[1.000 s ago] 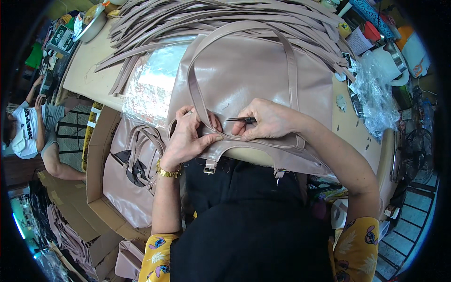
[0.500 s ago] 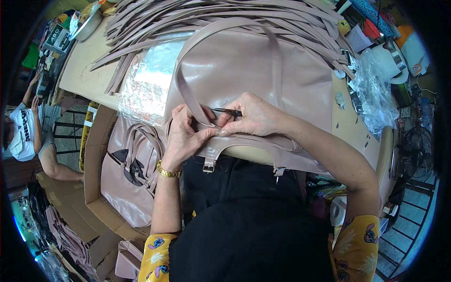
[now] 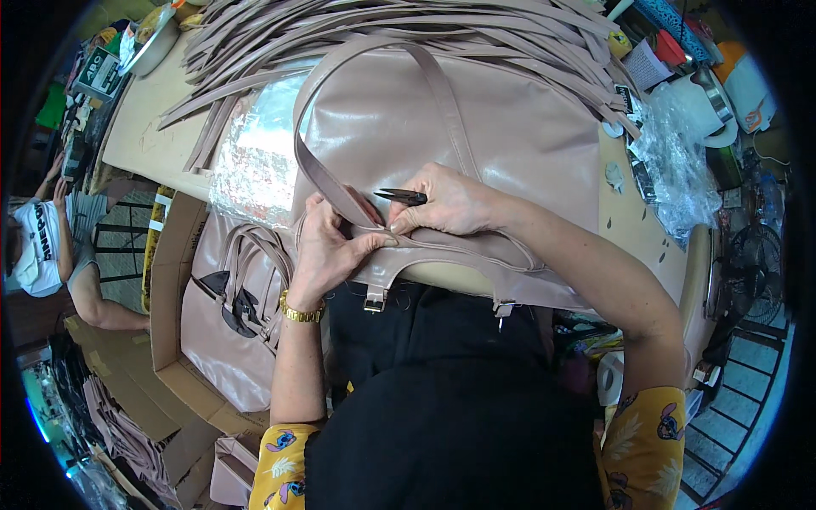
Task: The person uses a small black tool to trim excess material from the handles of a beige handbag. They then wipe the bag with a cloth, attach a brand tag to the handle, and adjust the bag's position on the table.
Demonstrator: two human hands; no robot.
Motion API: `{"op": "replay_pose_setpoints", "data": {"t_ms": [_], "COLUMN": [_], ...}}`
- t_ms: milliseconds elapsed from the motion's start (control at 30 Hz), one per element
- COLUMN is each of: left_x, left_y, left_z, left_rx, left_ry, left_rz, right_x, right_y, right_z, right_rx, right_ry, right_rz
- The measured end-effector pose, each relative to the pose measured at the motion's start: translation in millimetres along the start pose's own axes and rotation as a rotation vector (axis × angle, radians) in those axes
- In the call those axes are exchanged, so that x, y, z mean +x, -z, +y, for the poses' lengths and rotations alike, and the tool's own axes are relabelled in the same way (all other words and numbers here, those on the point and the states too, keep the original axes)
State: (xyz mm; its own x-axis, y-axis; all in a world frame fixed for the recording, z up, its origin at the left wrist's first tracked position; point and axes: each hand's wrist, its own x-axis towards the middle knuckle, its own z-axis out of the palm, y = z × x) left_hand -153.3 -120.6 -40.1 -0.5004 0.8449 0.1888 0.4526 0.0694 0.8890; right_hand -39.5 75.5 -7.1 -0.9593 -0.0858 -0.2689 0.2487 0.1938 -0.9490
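Observation:
A dusty-pink, glossy handbag (image 3: 527, 127) lies on the table before me, its top edge toward my body. Its long strap (image 3: 327, 81) arches up and over the bag's body. My left hand (image 3: 327, 246) pinches the strap's end against the bag's edge. Close beside it, my right hand (image 3: 446, 202) has thumb and fingertips pressed at the same spot. Small black thread snips (image 3: 403, 196) are tucked in that right hand, blades pointing left. A buckle (image 3: 375, 299) and a second buckle (image 3: 505, 308) hang on tabs at the near edge.
Many loose pink straps (image 3: 382, 38) are heaped at the table's far side. Clear plastic wrap (image 3: 255, 166) lies left of the bag, another crumpled plastic sheet (image 3: 680, 170) at right. A cardboard box (image 3: 174, 374) at left holds finished-looking pink bags (image 3: 217, 340). Another person (image 3: 51, 242) sits far left.
The strap's arch has swung to the left. My right hand has shifted slightly left and up, and the snips now show more fully in it. The left hand still pinches the strap.

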Motion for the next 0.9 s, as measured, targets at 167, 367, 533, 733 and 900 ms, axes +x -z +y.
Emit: {"op": "replay_pose_setpoints", "data": {"t_ms": [167, 367, 533, 733, 900], "left_x": [-0.7, 0.7, 0.0, 2.8, 5.8], "left_y": [2.4, 0.1, -0.4, 0.7, 0.6], "left_z": [-6.0, 2.8, 1.3, 4.7, 8.5], "left_rx": [0.003, -0.007, -0.013, -0.009, 0.021], "left_ry": [-0.083, 0.053, 0.063, 0.069, 0.080], "left_rz": [-0.030, -0.007, -0.011, -0.012, -0.020], "right_x": [-1.1, -9.0, -18.1, -24.8, -17.8], "right_y": [2.2, 7.0, -0.2, -3.4, -6.0], "right_z": [-1.2, 0.9, -6.9, -22.3, -9.7], "right_rx": [-0.043, -0.046, -0.161, -0.372, -0.514], "right_ry": [0.033, 0.084, 0.159, 0.224, 0.345], "right_rz": [-0.031, -0.090, 0.012, 0.074, 0.158]}}
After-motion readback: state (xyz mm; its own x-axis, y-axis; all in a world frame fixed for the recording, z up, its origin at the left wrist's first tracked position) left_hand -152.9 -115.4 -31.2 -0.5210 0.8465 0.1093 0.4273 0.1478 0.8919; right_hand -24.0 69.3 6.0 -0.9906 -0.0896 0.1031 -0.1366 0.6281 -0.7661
